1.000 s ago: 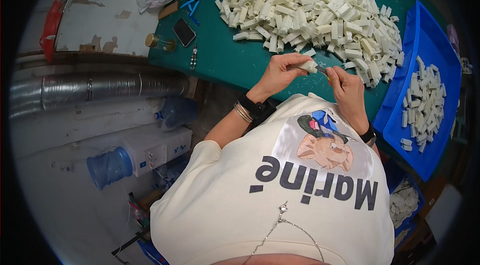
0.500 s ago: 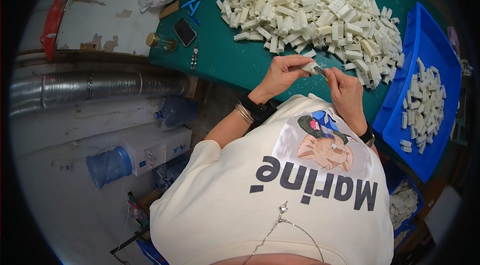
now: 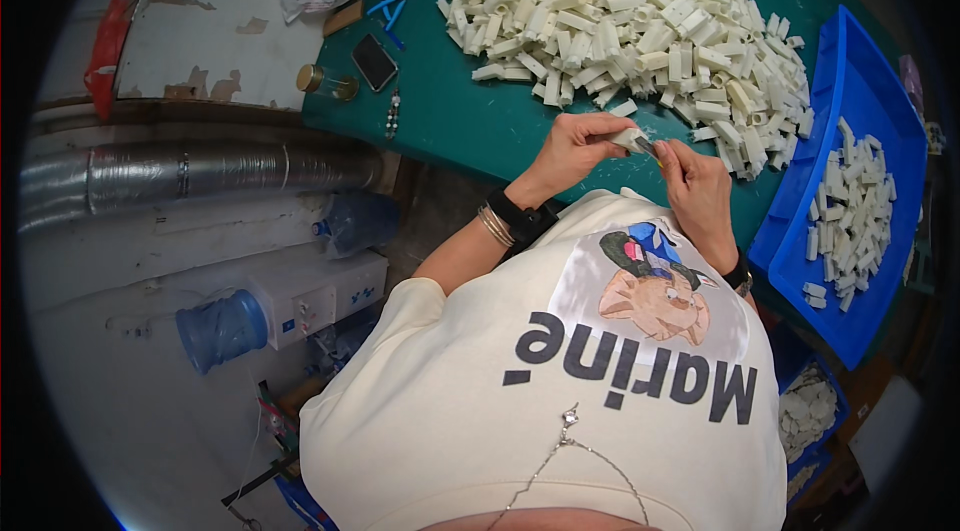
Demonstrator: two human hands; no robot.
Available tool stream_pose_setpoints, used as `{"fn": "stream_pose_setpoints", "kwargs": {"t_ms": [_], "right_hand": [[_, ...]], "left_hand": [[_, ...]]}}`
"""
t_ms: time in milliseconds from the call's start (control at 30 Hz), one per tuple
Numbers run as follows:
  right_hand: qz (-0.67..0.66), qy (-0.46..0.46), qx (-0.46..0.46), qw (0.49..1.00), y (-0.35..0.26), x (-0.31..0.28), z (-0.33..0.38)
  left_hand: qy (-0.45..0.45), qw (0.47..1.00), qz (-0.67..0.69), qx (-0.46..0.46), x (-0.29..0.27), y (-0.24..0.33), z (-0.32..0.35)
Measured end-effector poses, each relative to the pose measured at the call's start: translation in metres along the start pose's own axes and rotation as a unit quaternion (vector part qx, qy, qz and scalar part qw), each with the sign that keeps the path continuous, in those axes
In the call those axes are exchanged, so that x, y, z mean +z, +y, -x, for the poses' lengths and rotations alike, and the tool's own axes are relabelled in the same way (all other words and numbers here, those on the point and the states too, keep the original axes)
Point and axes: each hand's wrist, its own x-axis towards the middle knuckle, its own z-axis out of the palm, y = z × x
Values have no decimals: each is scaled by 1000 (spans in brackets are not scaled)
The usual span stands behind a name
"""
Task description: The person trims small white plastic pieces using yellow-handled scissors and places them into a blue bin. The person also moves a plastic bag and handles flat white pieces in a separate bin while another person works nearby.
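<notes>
Off-white piece (image 3: 630, 138) is up between our two hands, over the near edge of the green table (image 3: 450, 126), so let's call that spot the middle of the clock. Our left hand (image 3: 578, 153), toward 9, has it pinched between thumb and fingers. Our right hand (image 3: 700, 187), toward 4, has its fingers closed on a thin tool (image 3: 649, 147) with a bit of yellow on it. Tip's right up by the piece, but it's too small for us to tell if they actually touch. Straight up at 12 we've got a huge pile (image 3: 620, 21) of similar pieces, some clearly hollow, plus one loose piece (image 3: 624, 109) just past our fingers. Blue tray (image 3: 865, 81) is at 3, with a smaller heap (image 3: 855, 211) in it. Around 9 we've got a beaded strand (image 3: 392, 116) and a gold-lidded jar (image 3: 330, 83), phone (image 3: 375, 63) between 9 and 10, blue pliers-like tool (image 3: 392, 13) at 10. Down at 5 we can see a blue bin (image 3: 793, 363) of flat pale bits (image 3: 808, 411).
</notes>
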Motion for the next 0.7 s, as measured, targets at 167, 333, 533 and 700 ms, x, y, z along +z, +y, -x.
{"fn": "stream_pose_setpoints", "kwargs": {"t_ms": [167,333,533,700], "right_hand": [[-8,0,7,1000,0,0,1],[-8,-4,6,1000,1,-1,1],[16,-16,-23,999,-1,0,6],[5,-29,-37,999,-3,1,8]], "left_hand": [[1,1000,1,-8,1,-1,-1],[0,1000,-1,-5,1,-2,-2],[11,1000,6,-12,0,-4,-3],[60,997,47,1,-15,2,-12]]}}
